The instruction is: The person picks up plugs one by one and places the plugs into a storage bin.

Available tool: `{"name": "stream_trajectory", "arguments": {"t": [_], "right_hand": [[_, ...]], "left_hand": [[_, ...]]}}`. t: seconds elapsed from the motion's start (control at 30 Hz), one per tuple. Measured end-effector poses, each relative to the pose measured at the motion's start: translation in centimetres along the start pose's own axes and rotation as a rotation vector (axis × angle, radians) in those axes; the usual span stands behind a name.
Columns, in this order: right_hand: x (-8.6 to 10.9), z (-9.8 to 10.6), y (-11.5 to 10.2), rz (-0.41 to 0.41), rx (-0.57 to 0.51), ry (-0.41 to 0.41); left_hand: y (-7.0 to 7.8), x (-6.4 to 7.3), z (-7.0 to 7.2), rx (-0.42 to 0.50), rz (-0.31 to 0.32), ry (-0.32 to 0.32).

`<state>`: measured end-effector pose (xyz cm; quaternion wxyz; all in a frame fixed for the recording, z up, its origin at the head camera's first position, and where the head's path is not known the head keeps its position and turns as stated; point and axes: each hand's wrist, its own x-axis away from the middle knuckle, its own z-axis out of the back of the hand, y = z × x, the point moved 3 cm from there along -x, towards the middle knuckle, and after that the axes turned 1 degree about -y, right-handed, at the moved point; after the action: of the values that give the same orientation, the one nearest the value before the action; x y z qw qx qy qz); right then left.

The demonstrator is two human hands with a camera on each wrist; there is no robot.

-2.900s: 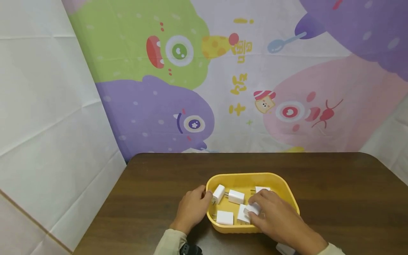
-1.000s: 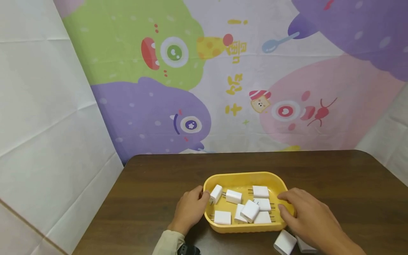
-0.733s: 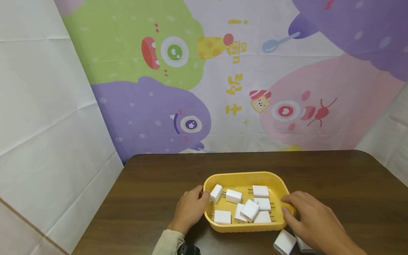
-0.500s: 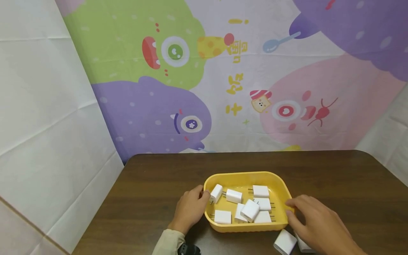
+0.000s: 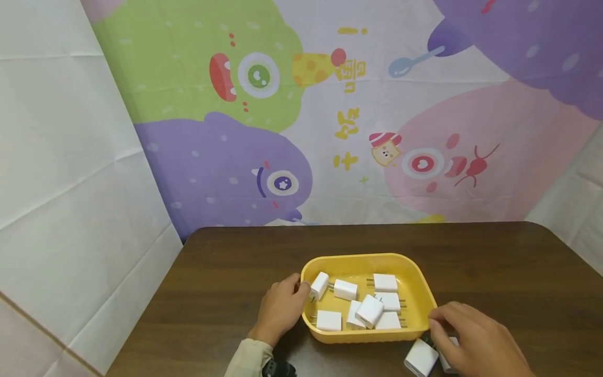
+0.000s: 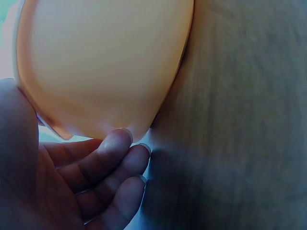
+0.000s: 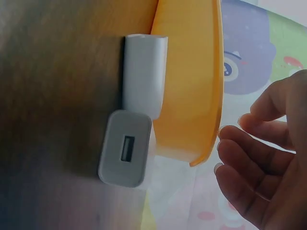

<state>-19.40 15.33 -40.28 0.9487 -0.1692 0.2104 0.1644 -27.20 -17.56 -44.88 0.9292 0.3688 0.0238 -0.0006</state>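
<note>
A yellow plastic basket (image 5: 365,337) holds several white plug-in phone chargers; one charger (image 5: 369,311) lies tilted on top of others. My left hand (image 5: 281,306) grips the basket's left end, thumb over the rim and bent fingers against the outer wall in the left wrist view. Off the basket's near right corner, my right hand (image 5: 473,337) hovers with loosely bent fingers and nothing between them. Below it, two chargers are on the table: one (image 5: 421,358) in plain sight, the other (image 5: 447,361) partly hidden by the hand. The right wrist view shows a USB port on one charger (image 7: 125,148).
The dark wooden table (image 5: 235,277) runs back to a cartoon-printed cloth (image 5: 348,199). A white cloth wall (image 5: 70,173) stands at the left. A dark watch (image 5: 279,368) is on the left wrist.
My right hand has let go of a charger inside the basket, then drawn right and toward me, over the chargers on the table. My left hand keeps its hold on the basket.
</note>
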Motion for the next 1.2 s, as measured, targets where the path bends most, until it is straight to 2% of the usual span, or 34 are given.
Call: {"name": "stream_trajectory", "arguments": {"t": [0.1,0.3,0.37,0.57,0.63,0.8,0.9,1.03,1.2], "right_hand": [[0.4,-0.2,0.0,-0.040,-0.002,-0.041],[1.1,-1.4,0.0,-0.161,-0.009,-0.265],[1.4,-1.7,-0.1,-0.167,-0.012,-0.277],[1.9,-2.1,-0.5,-0.074,-0.050,-0.176],[2.0,-2.2,-0.5,-0.050,-0.060,-0.166],[2.1,-2.4,-0.5,-0.031,-0.052,-0.202],[2.0,-2.7,-0.2,-0.038,0.006,-0.289],[1.9,-3.4,0.4,0.016,0.088,-0.442],[1.9,-3.7,0.6,0.132,0.081,-0.478]], "left_hand": [[0.1,-0.1,0.0,0.001,-0.008,0.005],[0.2,-0.1,0.2,-0.003,-0.019,0.013],[0.2,-0.1,0.2,-0.007,-0.018,0.008],[0.1,-0.1,0.0,-0.002,-0.008,-0.002],[0.0,-0.1,0.0,-0.003,-0.008,0.002],[0.0,0.0,0.1,-0.004,-0.007,0.005],[0.1,0.0,0.1,-0.001,-0.008,0.006],[0.1,0.1,0.1,-0.004,-0.010,0.012],[0.0,0.1,0.0,0.006,-0.006,0.004]]}}
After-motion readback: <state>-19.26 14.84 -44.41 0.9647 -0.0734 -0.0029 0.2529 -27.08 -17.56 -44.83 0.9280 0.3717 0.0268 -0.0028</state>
